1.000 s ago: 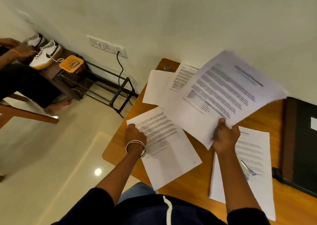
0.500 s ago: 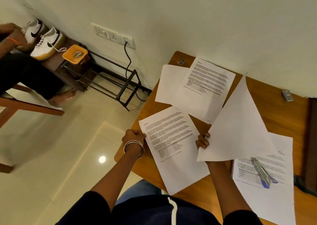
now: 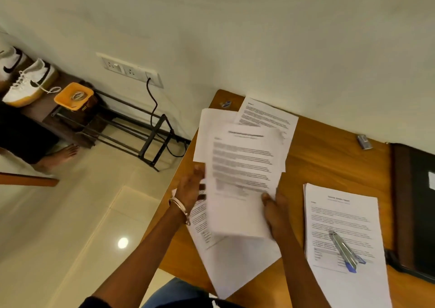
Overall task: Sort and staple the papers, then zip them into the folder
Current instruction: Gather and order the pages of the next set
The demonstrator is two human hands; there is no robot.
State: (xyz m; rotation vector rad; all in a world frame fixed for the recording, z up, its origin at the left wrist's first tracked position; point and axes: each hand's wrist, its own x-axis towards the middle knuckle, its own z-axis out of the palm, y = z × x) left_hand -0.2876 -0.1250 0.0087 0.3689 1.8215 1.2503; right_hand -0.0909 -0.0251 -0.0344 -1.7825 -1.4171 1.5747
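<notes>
- Two hands are working over the wooden table (image 3: 329, 157), and both are yours.
- Your right hand (image 3: 276, 210) is holding a printed sheet (image 3: 242, 178) by its near right edge, thumb on top, fingers tucked under it.
- Your left hand (image 3: 190, 185) is reaching to the left edge of that sheet with fingers spread out straight; you cannot tell if they are touching it.
- A near pile of papers (image 3: 235, 260) is lying under the held sheet, close to you.
- A far pile (image 3: 268, 117) is sitting by the wall.
- A right pile (image 3: 341, 216) is lying apart from the others, and a stapler (image 3: 344, 251) is resting on it.
- The dark folder (image 3: 416, 209) is lying at the far right edge of the table.
</notes>
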